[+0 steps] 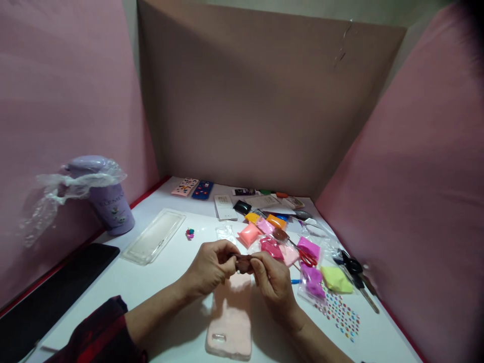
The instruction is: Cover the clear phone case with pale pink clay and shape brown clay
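Note:
Between my two hands is a small dark brown lump of clay [244,263], held above the middle of the table. My left hand [212,267] pinches its left end between thumb and curled fingers. On the other end, the thumb and fingers of my right hand [273,283] are closed. Directly below lies a phone case [230,317] coated in pale pink, its camera cutout toward me; my hands hide part of its far end. A small multicoloured lump [189,234] sits left of my hands, beside a clear rectangular case [154,237].
Several bright clay packets [249,234] spread to the right, with red-handled scissors [307,256] among them. Gem stickers [342,315] and black-handled scissors [353,269] lie farther right. A purple tumbler [111,204] wrapped in plastic and a black slab [56,292] stand left. Decorated cases [203,189] lie behind.

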The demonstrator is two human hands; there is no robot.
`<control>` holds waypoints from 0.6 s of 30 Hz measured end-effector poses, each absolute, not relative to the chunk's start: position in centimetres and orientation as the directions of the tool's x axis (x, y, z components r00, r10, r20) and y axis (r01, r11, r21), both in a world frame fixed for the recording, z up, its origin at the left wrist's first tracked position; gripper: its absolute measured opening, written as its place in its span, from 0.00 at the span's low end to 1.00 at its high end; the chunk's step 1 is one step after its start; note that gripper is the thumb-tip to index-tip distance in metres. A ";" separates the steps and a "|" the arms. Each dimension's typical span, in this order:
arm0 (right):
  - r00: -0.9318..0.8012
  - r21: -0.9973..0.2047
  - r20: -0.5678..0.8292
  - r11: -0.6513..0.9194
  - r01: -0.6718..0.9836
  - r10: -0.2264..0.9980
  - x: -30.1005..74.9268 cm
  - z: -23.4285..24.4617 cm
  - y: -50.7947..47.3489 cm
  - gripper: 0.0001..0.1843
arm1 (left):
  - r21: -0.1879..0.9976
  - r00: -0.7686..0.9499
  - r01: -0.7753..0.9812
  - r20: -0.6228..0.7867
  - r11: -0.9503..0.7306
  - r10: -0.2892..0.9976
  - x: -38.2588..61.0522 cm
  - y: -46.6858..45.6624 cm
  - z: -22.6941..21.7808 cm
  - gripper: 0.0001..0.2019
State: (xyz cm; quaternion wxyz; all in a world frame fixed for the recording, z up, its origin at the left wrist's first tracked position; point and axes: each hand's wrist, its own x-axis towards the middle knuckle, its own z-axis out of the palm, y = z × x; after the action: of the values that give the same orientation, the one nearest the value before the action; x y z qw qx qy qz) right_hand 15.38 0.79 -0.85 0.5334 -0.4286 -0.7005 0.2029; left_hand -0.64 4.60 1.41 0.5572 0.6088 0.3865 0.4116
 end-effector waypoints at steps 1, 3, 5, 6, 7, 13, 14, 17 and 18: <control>-0.055 -0.765 0.551 0.531 0.364 0.832 15.4 -1.0 0.9 0.13 | 0.999 0.368 -0.008 0.031 -0.031 0.929 -0.7 4.6 1.6 0.05; -0.043 -0.801 0.515 0.499 0.329 0.856 15.4 -1.3 1.0 0.13 | 0.998 0.395 -0.056 -0.007 0.032 0.919 -0.8 4.8 1.8 0.09; -0.025 -0.821 0.502 0.485 0.302 0.865 15.4 -1.4 1.2 0.13 | 0.992 0.428 -0.108 -0.016 0.069 0.904 -1.0 4.9 1.9 0.11; -0.014 -0.829 0.498 0.481 0.284 0.867 15.3 -1.4 1.2 0.13 | 0.988 0.440 -0.131 -0.017 0.083 0.898 -1.1 5.0 1.8 0.12; 0.002 -0.840 0.492 0.474 0.264 0.871 15.2 -1.4 1.3 0.14 | 0.984 0.451 -0.150 -0.019 0.097 0.892 -1.1 5.1 1.7 0.12; 0.099 -0.892 0.433 0.410 0.191 0.896 14.9 -1.2 1.4 0.15 | 0.980 0.490 -0.182 0.025 0.075 0.871 -1.4 5.4 1.3 0.12; 0.099 -0.893 0.430 0.408 0.189 0.897 15.0 -1.2 1.4 0.14 | 0.983 0.491 -0.173 0.032 0.062 0.870 -1.4 5.4 1.5 0.12; 0.068 -0.873 0.458 0.434 0.224 0.886 15.2 -1.4 1.3 0.12 | 0.990 0.485 -0.133 0.031 0.039 0.874 -1.4 5.1 1.9 0.13; 0.051 -0.860 0.473 0.449 0.243 0.880 15.3 -1.5 1.3 0.12 | 0.993 0.491 -0.117 0.027 0.035 0.871 -1.3 5.0 2.1 0.12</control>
State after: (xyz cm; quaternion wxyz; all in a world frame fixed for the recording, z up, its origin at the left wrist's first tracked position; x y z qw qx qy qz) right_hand 15.27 1.27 -1.51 0.5719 -0.4452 -0.6303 0.2784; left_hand -1.30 5.02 2.09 0.6411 0.5781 0.3261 0.3853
